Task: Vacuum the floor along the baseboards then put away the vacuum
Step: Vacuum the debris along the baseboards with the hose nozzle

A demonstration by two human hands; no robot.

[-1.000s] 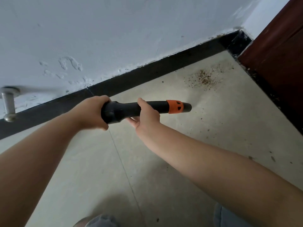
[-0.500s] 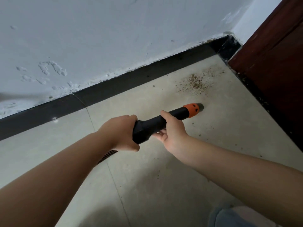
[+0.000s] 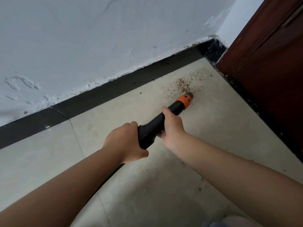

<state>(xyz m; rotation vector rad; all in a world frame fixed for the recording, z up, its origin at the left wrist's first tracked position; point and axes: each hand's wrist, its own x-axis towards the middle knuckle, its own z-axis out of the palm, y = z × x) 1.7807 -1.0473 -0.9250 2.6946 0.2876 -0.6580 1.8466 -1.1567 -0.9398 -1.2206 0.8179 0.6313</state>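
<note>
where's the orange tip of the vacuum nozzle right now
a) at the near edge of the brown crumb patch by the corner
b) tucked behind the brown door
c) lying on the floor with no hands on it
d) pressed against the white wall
a: the nozzle, gripped by the left hand and right hand, has its orange tip at the near edge of the crumb patch near the corner.

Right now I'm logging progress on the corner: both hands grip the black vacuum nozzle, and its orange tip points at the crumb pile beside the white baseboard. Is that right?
Not quite: the baseboard is black, not white; only the wall above it is white, as the head view shows. The rest holds: the left hand and right hand both grip the black vacuum nozzle, whose orange tip points at the crumb pile.
</note>
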